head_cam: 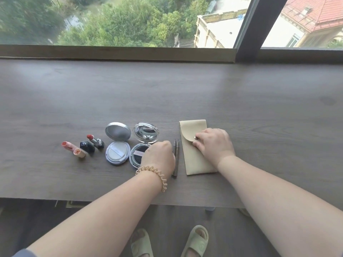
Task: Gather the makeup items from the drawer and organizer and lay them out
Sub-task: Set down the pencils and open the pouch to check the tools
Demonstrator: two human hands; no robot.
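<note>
Makeup lies in a row on the grey wooden table. From the left: a peach lipstick with its cap beside it, an open red lipstick with a black cap, an open silver cushion compact, and an open clear cushion compact. Two thin dark pencils lie side by side. My left hand is closed at the pencils, partly covering the clear compact. My right hand rests on a beige snap pouch, fingers at its flap button.
A window sill and dark frame run along the table's far edge. The table's near edge crosses the lower view, with my feet in pale green slippers on the floor below.
</note>
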